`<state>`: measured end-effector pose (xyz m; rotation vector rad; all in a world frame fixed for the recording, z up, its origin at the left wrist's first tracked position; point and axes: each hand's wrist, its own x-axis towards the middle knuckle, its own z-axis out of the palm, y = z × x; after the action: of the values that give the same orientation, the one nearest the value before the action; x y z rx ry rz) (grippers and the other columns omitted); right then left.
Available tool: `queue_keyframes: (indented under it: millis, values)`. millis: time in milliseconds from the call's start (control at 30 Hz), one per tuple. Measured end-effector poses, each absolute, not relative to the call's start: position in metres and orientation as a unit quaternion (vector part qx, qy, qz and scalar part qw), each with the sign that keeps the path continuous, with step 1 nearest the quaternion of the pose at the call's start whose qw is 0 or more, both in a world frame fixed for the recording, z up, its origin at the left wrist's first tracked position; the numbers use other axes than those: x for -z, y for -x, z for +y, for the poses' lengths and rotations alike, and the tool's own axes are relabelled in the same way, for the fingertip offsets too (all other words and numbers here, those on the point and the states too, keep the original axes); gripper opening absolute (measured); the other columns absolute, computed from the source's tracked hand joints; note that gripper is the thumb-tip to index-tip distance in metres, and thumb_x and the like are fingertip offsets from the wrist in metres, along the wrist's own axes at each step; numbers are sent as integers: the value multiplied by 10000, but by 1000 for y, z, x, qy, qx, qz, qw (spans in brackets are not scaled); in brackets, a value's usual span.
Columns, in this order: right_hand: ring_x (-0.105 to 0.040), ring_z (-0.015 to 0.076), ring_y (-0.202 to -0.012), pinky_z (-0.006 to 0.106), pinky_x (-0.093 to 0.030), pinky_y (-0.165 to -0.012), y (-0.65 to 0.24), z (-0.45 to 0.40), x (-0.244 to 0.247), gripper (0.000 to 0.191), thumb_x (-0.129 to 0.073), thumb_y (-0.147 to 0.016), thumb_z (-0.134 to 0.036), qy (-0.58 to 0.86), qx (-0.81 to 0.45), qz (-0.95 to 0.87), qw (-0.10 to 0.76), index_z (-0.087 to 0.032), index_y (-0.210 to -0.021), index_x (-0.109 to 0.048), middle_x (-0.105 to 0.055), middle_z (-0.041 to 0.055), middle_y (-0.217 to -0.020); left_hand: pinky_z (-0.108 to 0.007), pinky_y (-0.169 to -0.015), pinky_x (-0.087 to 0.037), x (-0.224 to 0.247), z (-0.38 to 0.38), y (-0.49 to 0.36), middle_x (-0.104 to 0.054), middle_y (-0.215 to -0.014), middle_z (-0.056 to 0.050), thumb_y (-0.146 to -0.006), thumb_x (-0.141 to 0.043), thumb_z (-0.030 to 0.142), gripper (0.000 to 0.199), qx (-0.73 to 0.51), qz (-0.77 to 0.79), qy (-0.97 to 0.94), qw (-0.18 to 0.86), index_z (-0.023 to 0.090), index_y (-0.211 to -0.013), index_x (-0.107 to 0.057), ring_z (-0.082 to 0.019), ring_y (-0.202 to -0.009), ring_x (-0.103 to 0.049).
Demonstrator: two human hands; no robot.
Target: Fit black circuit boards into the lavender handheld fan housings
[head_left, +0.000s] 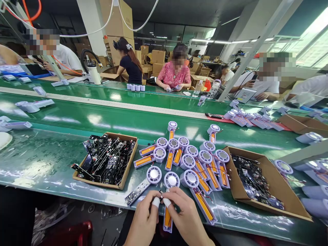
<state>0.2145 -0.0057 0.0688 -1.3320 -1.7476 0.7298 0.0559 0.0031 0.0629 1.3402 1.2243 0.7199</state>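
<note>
My left hand [146, 217] and my right hand [183, 211] meet at the front edge of the bench, white covers on both thumbs. Between their fingertips they pinch a small black part [161, 196], mostly covered, so its kind is unclear. Just under my hands lies a lilac handheld fan body [171, 179], an orange battery [167, 219] in its handle. Left of it, another fan body [154, 175] has a circuit board [137, 194] along its handle. Several more fan bodies [205, 157] with orange batteries and thin wires are grouped behind and to the right.
Cardboard trays of black circuit boards stand at left [121, 186] and right [287, 201]. Beyond runs a green conveyor belt [123, 118]. A utility knife [214, 115] lies near more fan bodies on a red sheet. Across the belt, several people sit working.
</note>
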Motion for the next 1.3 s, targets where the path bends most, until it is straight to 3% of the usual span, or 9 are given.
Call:
queue_keyframes:
  millis: [100,300,533,800,1300]
  values:
    - [-620,190,-827,284,-512,-728,-216,-7,-65,207,-476,-932,-140,538,-260,-711,372,-222,-1000,-653,-605,57,-914,-184,-357,-309,-65,4,-57,-491,-574,62,-942,-379,335,234,-312,520,-565,560,226,-1015,-572,-97,-395,-399]
    - [-608,189,-805,288,-513,-707,-219,-5,-66,232,-443,-934,-95,556,-213,-725,345,-225,-1002,-623,-578,54,-910,-203,-440,-437,-59,2,-57,-684,-998,-47,-917,-460,313,256,-341,525,-518,583,235,-1159,-495,-109,-538,-565]
    - [-620,212,-841,327,-532,-741,-212,-3,-68,182,-468,-938,-132,569,-185,-716,359,-225,-951,-624,-614,62,-922,-225,-564,-494,-63,1,-54,-719,-1014,-52,-915,-472,237,248,-346,504,-553,566,230,-1123,-606,-124,-623,-610]
    - [-648,188,-804,280,-548,-712,-204,-8,-58,187,-486,-970,-239,570,-217,-662,437,-206,-927,-665,-637,69,-892,-158,-400,-398,-50,4,-56,-705,-857,-39,-855,-618,338,236,-402,455,-431,667,180,-1031,-608,-95,-535,-595]
    - [-630,187,-826,272,-512,-730,-201,-8,-52,178,-472,-964,-206,575,-224,-660,429,-218,-936,-647,-620,57,-911,-181,-440,-422,-55,4,-52,-697,-978,-62,-861,-602,380,294,-381,484,-472,631,189,-1080,-646,-113,-603,-578]
